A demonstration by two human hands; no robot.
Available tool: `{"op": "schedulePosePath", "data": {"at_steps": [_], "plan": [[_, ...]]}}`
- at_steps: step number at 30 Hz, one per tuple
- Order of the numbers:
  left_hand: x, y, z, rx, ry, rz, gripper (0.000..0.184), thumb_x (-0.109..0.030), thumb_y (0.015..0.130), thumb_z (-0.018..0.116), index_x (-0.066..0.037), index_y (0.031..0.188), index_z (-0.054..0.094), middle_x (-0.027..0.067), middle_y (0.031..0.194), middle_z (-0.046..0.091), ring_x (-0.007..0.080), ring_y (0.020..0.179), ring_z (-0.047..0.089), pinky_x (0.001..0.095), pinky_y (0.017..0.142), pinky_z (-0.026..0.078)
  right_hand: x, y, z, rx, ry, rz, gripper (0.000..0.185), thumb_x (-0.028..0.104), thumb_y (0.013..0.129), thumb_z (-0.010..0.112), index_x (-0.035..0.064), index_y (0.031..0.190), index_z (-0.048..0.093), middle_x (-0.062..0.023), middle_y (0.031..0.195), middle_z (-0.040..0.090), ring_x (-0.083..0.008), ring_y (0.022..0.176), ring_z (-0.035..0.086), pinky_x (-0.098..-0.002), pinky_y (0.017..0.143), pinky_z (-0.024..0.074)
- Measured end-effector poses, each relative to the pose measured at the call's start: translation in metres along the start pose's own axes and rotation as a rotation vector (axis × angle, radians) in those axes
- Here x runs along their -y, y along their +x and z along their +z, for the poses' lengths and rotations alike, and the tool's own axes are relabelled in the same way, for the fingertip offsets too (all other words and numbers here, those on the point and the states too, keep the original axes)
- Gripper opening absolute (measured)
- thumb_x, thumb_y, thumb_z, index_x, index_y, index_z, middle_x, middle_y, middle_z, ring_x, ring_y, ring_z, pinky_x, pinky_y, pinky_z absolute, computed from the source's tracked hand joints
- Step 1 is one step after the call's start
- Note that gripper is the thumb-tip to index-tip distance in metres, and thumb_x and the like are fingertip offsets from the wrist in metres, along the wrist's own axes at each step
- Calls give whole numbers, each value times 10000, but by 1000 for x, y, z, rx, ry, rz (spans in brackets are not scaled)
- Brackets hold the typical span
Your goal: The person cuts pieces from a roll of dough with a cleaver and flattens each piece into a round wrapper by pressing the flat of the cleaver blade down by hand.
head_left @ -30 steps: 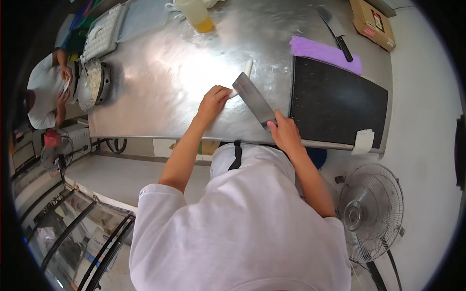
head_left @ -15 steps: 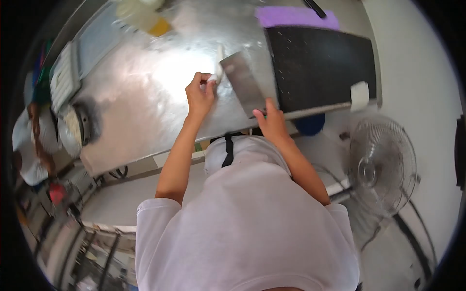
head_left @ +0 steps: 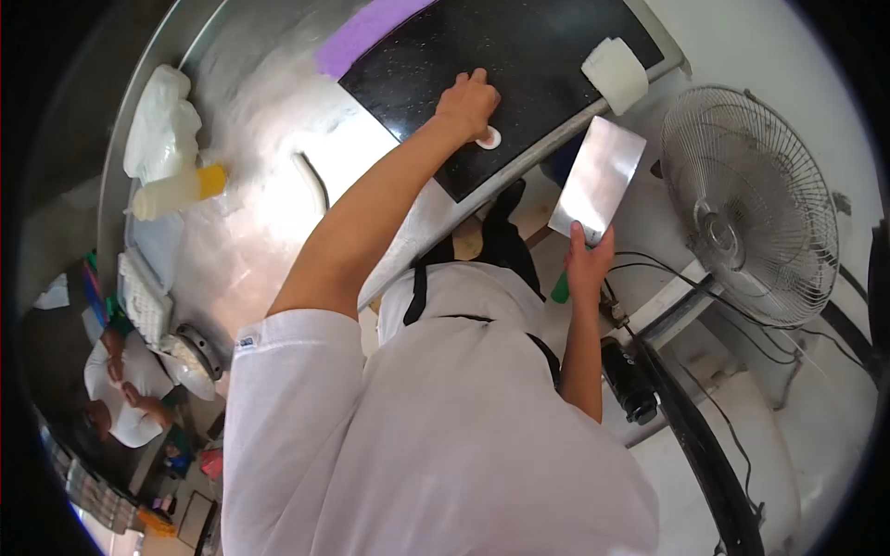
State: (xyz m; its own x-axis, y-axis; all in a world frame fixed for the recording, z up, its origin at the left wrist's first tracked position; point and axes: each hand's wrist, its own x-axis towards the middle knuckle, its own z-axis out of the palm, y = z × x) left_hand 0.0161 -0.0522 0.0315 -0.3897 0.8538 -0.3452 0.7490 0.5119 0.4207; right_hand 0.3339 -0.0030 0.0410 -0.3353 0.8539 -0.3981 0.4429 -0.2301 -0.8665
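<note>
On the flat black board (head_left: 547,83), the left hand (head_left: 471,104) is down low next to a small round white disc (head_left: 491,139), which peeks out by the wrist side and is partly covered. Two fingers point away from the arm, slightly apart; the rest are tucked out of sight, so I can't tell if they're pinching anything, disc included. The right hand (head_left: 590,264) is easier: fingers wrapped round the handle of a broad steel cleaver (head_left: 598,176), thumb up by the blade, blade out past the table edge. Most of the grip is covered, only a green end sticks out.

The black board and the purple cloth (head_left: 375,32) both get cut off at the top. On the shiny steel table (head_left: 241,232) there's a thin white rope-like strip (head_left: 311,181), near end right by the left forearm. The dim left side is rough: a co-worker in white (head_left: 130,385), both hands showing, but too small to make out what's in them.

Count: one disc, one strip, one cleaver, one folded white cloth (head_left: 615,76) over the board's edge, one squeeze bottle with yellow stuff (head_left: 176,193), one white plastic bag (head_left: 162,125), one wire-cage fan (head_left: 749,204).
</note>
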Motion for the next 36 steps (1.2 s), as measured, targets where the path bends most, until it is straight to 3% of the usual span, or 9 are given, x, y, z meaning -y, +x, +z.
{"op": "schedulePosePath", "data": {"at_steps": [5,7,9,10,14,19,24,27,36], "plan": [[-6,14,-18,112,70,86,278,-107,656,821,-97,891,673,128,1208,517,359,1249,485,463,958,495,12,52,-15,108,-2,-218,230,163,983,701,36,1101,550,-9,709,567,-86,456,455,-272,411,358],[-18,29,-22,231,15,63,380,-141,694,753,-131,1066,675,128,1325,497,370,1325,422,499,1050,408,11,88,-23,71,-123,-309,305,242,974,727,18,1137,599,-57,912,641,-82,618,542,-269,540,431],[-25,46,19,-376,-262,71,607,-261,724,750,-196,1309,598,134,1473,442,374,1389,369,540,1140,287,41,115,-19,155,409,-233,333,302,983,722,19,1121,612,-68,955,646,-78,599,518,-268,519,428],[-26,50,44,-427,-178,-13,810,-435,772,747,-223,1497,455,161,1620,314,376,1503,254,578,1214,150,38,136,-14,168,412,-229,333,302,983,722,19,1121,612,-68,955,646,-78,599,518,-268,519,428],[-37,43,48,-289,120,-46,1040,-738,765,688,-141,1566,397,187,1703,153,363,1600,31,634,1246,-7,32,229,-3,188,353,-232,351,347,992,710,20,1080,617,-51,805,628,-86,517,475,-278,447,385],[-44,47,31,-192,102,-87,1132,-762,684,730,-117,1556,406,183,1699,163,366,1593,70,639,1245,22,51,279,4,116,-167,70,374,366,992,705,3,1005,617,-34,604,534,-127,419,472,-322,391,355],[-32,44,34,-206,-16,148,1031,-708,627,786,-83,1411,543,200,1662,264,382,1558,204,637,1232,110,61,273,-1,118,226,11,383,386,985,710,12,1049,662,-66,839,633,-120,513,535,-306,427,406],[-28,41,37,-272,-122,274,948,-674,598,799,-66,1299,607,211,1612,370,393,1511,325,633,1220,166,-32,277,-7,94,-349,-186,389,390,1002,689,8,1066,647,-53,821,629,-142,527,556,-312,452,440],[-22,43,36,-392,-228,503,749,-550,643,805,-51,1174,634,184,1558,447,346,1419,443,573,1172,292,24,207,19,-34,-180,26,462,429,1014,671,8,878,536,-58,661,556,-148,474,516,-326,450,441]]}}
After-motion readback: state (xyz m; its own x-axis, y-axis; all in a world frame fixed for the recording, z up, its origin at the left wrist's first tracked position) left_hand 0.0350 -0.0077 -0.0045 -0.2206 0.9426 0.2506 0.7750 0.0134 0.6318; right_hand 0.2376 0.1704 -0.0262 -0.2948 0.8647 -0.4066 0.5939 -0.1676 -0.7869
